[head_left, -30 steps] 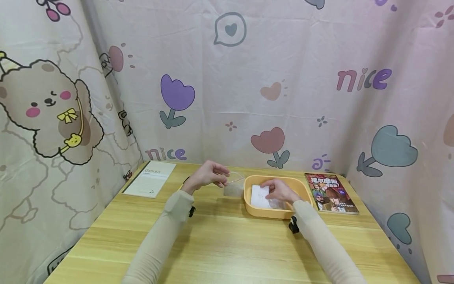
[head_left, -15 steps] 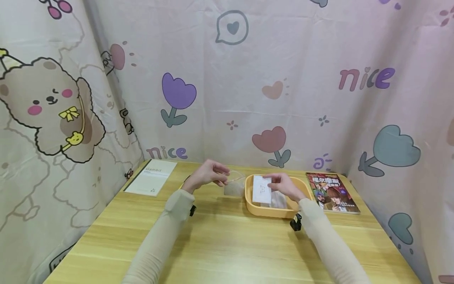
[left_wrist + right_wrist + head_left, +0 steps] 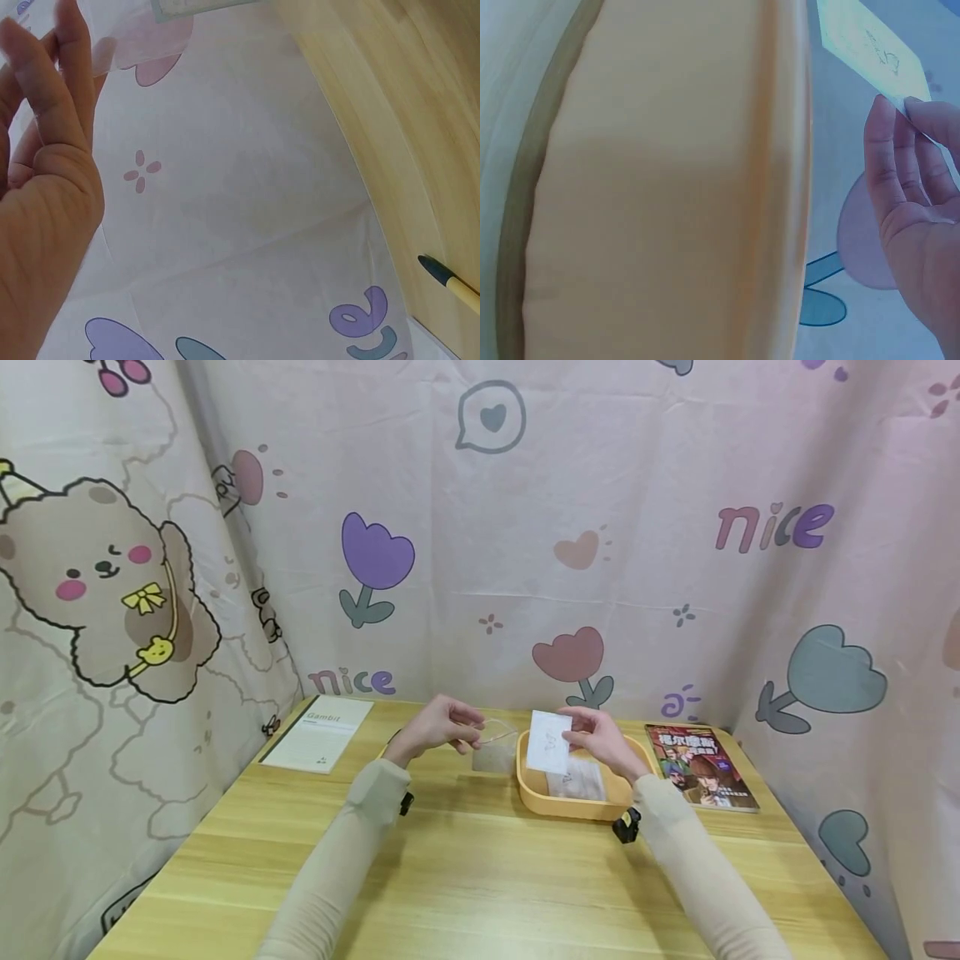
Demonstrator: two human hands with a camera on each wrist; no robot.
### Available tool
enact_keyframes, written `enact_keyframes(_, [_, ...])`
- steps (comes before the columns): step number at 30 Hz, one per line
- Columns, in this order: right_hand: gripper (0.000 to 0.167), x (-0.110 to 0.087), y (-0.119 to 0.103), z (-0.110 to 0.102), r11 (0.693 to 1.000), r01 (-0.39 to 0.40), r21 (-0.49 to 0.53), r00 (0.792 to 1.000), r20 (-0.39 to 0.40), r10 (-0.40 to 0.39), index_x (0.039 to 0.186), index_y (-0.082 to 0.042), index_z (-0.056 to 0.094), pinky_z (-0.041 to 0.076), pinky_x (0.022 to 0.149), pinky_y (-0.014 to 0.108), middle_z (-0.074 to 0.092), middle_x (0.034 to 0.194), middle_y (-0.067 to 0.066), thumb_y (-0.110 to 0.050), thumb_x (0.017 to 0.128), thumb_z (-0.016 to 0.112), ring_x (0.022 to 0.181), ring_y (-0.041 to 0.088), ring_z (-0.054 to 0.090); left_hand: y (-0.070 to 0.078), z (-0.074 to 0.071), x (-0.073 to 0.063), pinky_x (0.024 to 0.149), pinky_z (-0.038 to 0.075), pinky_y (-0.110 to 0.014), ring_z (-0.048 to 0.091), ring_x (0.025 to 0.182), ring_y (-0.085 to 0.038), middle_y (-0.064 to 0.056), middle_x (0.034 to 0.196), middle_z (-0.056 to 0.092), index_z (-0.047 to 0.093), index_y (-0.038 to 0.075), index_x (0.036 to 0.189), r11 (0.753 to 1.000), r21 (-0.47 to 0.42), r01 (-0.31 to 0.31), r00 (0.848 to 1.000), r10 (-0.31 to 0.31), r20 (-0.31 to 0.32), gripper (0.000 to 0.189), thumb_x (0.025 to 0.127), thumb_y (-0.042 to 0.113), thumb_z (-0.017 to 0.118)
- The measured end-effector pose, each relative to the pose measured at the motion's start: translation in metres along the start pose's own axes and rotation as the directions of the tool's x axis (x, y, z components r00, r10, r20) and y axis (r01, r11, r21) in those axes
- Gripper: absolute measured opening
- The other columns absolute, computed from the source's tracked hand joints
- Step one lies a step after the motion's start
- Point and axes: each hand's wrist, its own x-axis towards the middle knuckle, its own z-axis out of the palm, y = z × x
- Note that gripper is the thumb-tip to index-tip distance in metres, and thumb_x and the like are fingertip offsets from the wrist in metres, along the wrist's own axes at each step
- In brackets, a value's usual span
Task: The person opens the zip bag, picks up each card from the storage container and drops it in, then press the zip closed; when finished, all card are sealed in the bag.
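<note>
A white card (image 3: 549,742) with a small line drawing is pinched between the thumb and fingers of my right hand (image 3: 603,742), raised over the yellow plastic bin (image 3: 566,808). In the right wrist view the card (image 3: 877,52) tilts up from the fingertips, beyond the bin wall (image 3: 667,187). Inside the bin lies a clear packet (image 3: 577,779) with a printed white piece. Left of the bin, my left hand (image 3: 447,727) pinches a clear plastic bag (image 3: 493,758) by its upper edge. That bag's film also shows at the top of the left wrist view, beside the fingers.
At the back left lies a white "Gambit" booklet (image 3: 318,735). A colourful comic-style magazine (image 3: 705,768) lies right of the bin. A yellow pen with a black tip (image 3: 450,281) rests on the wooden table (image 3: 480,877). A patterned curtain (image 3: 480,543) hangs behind.
My right hand has lifted the white card up out of the bin and tilted it, uncovering the clear packet beneath. The left hand stays nearly still with the plastic bag.
</note>
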Motion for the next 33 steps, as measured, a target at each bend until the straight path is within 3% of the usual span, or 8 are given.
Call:
enact_keyframes(10, [0.043, 0.001, -0.002, 0.004, 0.989, 0.069, 0.130, 0.997, -0.052, -0.062, 0.134, 0.003, 0.054, 0.062, 0.068, 0.033, 0.061, 0.084, 0.004, -0.004, 0.093, 0.064, 0.073, 0.011, 0.063, 0.000, 0.000, -0.001, 0.065, 0.063, -0.032, 0.073, 0.076, -0.021, -0.025, 0.118, 0.068, 0.062, -0.009, 0.123, 1.000, -0.017, -0.001, 1.000, 0.001, -0.003, 0.036, 0.088, -0.003, 0.068])
enact_keyframes(14, [0.042, 0.002, -0.008, 0.006, 0.980, 0.102, 0.172, 0.992, -0.089, -0.088, 0.133, 0.004, 0.055, 0.063, 0.068, 0.036, 0.061, 0.082, 0.001, -0.004, 0.093, 0.065, 0.071, 0.010, 0.064, -0.001, 0.000, -0.001, 0.067, 0.064, -0.032, 0.074, 0.077, -0.021, -0.026, 0.118, 0.067, 0.061, -0.010, 0.123, 1.000, -0.028, -0.008, 1.000, 0.008, -0.006, 0.036, 0.087, -0.004, 0.069])
enact_keyframes(20, [0.042, 0.003, -0.018, 0.011, 0.967, 0.131, 0.219, 0.985, -0.141, -0.101, 0.132, 0.003, 0.055, 0.061, 0.075, 0.052, 0.059, 0.083, 0.002, -0.004, 0.093, 0.066, 0.074, 0.012, 0.063, -0.001, -0.001, -0.001, 0.068, 0.064, -0.033, 0.074, 0.077, -0.021, -0.026, 0.118, 0.067, 0.061, -0.011, 0.122, 0.999, -0.029, -0.020, 1.000, 0.019, -0.007, 0.036, 0.087, -0.004, 0.069])
enact_keyframes(30, [0.040, 0.006, -0.031, 0.021, 0.938, 0.209, 0.275, 0.966, -0.206, -0.155, 0.130, 0.003, 0.052, 0.062, 0.070, 0.050, 0.060, 0.086, 0.008, 0.002, 0.092, 0.064, 0.076, 0.013, 0.063, 0.000, 0.001, -0.001, 0.068, 0.064, -0.034, 0.074, 0.076, -0.022, -0.027, 0.118, 0.067, 0.061, -0.011, 0.122, 0.999, -0.024, -0.025, 1.000, 0.024, -0.006, 0.037, 0.087, -0.004, 0.069])
enact_keyframes(33, [0.039, 0.007, -0.032, 0.023, 0.929, 0.230, 0.290, 0.962, -0.213, -0.172, 0.129, 0.003, 0.052, 0.061, 0.070, 0.054, 0.062, 0.088, 0.008, 0.004, 0.091, 0.063, 0.079, 0.014, 0.064, 0.000, 0.001, -0.001, 0.068, 0.064, -0.034, 0.074, 0.077, -0.022, -0.026, 0.118, 0.067, 0.062, -0.011, 0.122, 0.999, -0.020, -0.025, 1.000, 0.025, -0.005, 0.037, 0.086, -0.004, 0.069])
